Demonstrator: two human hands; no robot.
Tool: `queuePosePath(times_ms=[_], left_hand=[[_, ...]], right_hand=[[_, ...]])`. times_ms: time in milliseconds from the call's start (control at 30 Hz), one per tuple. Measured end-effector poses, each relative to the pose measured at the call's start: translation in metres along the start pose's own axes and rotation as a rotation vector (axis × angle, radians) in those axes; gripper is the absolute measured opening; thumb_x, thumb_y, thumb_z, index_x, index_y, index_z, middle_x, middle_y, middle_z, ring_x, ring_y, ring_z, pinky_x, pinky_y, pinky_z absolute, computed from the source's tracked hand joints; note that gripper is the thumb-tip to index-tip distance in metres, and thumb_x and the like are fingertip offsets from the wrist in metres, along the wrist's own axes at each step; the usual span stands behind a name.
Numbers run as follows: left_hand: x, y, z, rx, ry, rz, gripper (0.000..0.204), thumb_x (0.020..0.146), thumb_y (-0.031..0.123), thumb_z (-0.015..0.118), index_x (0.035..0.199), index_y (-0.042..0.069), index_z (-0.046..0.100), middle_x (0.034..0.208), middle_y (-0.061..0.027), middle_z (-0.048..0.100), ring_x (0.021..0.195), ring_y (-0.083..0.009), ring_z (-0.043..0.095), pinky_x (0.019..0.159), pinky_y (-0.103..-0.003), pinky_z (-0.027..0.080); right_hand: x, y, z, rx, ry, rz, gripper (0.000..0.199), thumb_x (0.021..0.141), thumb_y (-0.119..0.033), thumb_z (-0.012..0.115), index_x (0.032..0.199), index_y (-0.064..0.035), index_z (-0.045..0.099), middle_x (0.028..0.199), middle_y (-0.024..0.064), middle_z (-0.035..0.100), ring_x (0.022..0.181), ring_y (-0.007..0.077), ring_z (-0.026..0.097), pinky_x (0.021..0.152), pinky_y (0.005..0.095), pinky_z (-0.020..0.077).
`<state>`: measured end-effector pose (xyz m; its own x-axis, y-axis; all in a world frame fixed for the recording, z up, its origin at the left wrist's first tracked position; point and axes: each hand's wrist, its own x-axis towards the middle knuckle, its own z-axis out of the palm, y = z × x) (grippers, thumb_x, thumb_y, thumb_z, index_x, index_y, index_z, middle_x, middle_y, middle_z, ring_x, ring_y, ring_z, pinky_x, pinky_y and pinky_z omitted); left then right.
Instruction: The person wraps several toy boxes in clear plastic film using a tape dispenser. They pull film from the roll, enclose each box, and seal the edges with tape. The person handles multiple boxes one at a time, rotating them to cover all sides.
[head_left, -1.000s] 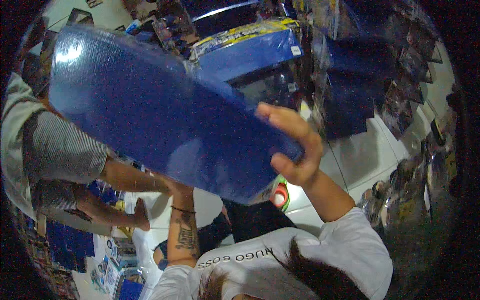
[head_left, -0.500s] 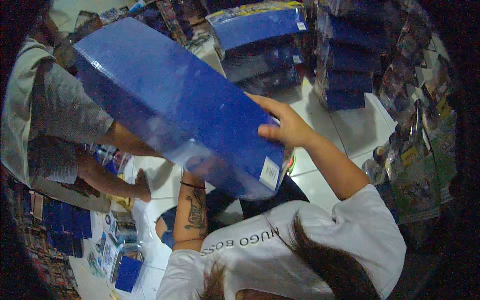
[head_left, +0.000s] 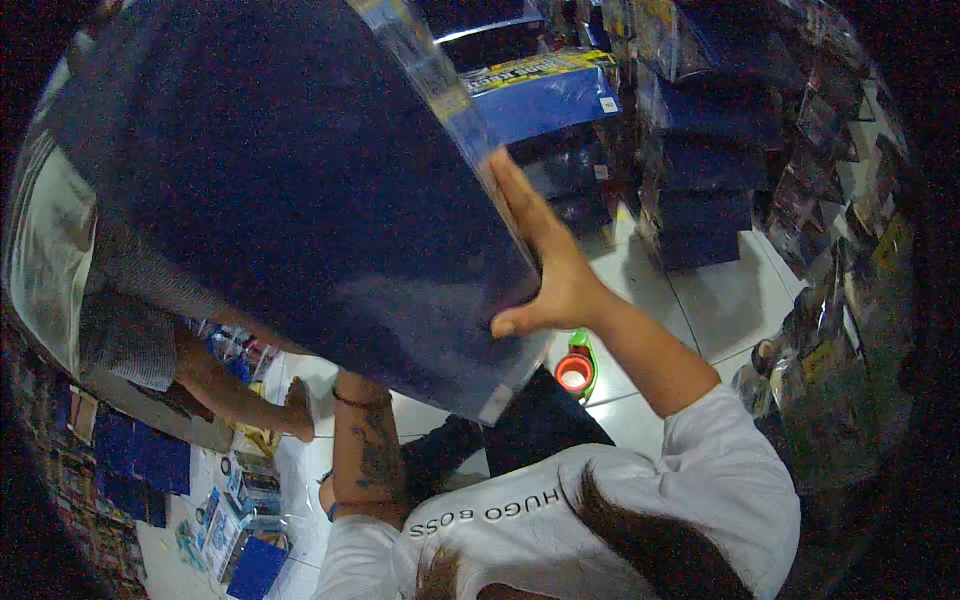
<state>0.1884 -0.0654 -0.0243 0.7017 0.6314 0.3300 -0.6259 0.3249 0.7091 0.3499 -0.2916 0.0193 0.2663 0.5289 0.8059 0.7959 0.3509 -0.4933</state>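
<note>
A large dark blue package [head_left: 290,190], wrapped in clear plastic, is held up at a tilt and fills the upper left. A small white label shows at its near corner, and printed sides run along its right edge. My right hand [head_left: 540,255] grips that right edge, thumb on the broad blue face and fingers along the side. My left forearm [head_left: 365,450] reaches up to the package's near-left side. The left hand itself is hidden behind the package, bearing it from below.
Stacked blue wrapped packages [head_left: 545,105] stand at the far side, with more piles [head_left: 710,160] to the right. Plastic-wrapped goods [head_left: 820,370] line the right. Red and green tape rolls [head_left: 574,374] lie on the tiled floor. Another person's leg [head_left: 230,390] is at the left.
The package has tilted and swung up, showing its broad dark face and printed right side. My right hand has turned with it. The tape rolls have come into fuller view.
</note>
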Motion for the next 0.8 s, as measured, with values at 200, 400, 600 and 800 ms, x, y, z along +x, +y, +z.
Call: queuePosePath(times_ms=[200, 400, 600, 800], left_hand=[[0.111, 0.001, 0.081, -0.051, -0.142, 0.048, 0.076, 0.086, 0.067, 0.042, 0.135, 0.01, 0.045, 0.132, -0.016, 0.051, 0.116, -0.0322, 0.051, 0.092, -0.05, 0.047], [0.233, -0.065, 0.196, -0.184, -0.24, 0.064, 0.072, 0.088, 0.062, 0.042, 0.134, 0.008, 0.046, 0.13, -0.0171, 0.053, 0.114, -0.0327, 0.054, 0.091, -0.05, 0.047], [0.33, -0.166, 0.264, -0.339, -0.226, -0.003, 0.068, 0.09, 0.058, 0.041, 0.133, 0.006, 0.047, 0.128, -0.0182, 0.054, 0.111, -0.0332, 0.056, 0.091, -0.049, 0.048], [0.359, -0.238, 0.284, -0.393, -0.157, -0.091, 0.064, 0.092, 0.054, 0.04, 0.132, 0.004, 0.048, 0.126, -0.0192, 0.056, 0.109, -0.0337, 0.058, 0.09, -0.049, 0.049]], right_hand=[[0.146, -0.003, -0.075, -0.39, -0.065, -0.52, 0.117, 0.051, -0.039, 0.089, 0.148, -0.0116, 0.03, 0.154, 0.0199, 0.023, 0.142, 0.0346, 0.023, 0.115, 0.0417, 0.0203], [0.274, 0.026, -0.169, -0.367, -0.549, -0.166, 0.103, 0.069, -0.058, 0.077, 0.15, -0.0204, 0.027, 0.152, 0.0192, 0.026, 0.138, 0.0336, 0.029, 0.108, 0.0454, 0.0318], [0.357, 0.1, -0.194, -0.677, -0.497, -0.075, 0.061, 0.088, -0.047, 0.046, 0.14, -0.0155, 0.044, 0.142, 0.0169, 0.045, 0.131, 0.0306, 0.041, 0.104, 0.0414, 0.0353], [0.353, 0.157, -0.197, -0.912, -0.393, -0.107, 0.056, 0.091, -0.047, 0.044, 0.133, -0.0113, 0.052, 0.134, 0.0198, 0.052, 0.123, 0.0351, 0.049, 0.102, 0.0423, 0.0383]])
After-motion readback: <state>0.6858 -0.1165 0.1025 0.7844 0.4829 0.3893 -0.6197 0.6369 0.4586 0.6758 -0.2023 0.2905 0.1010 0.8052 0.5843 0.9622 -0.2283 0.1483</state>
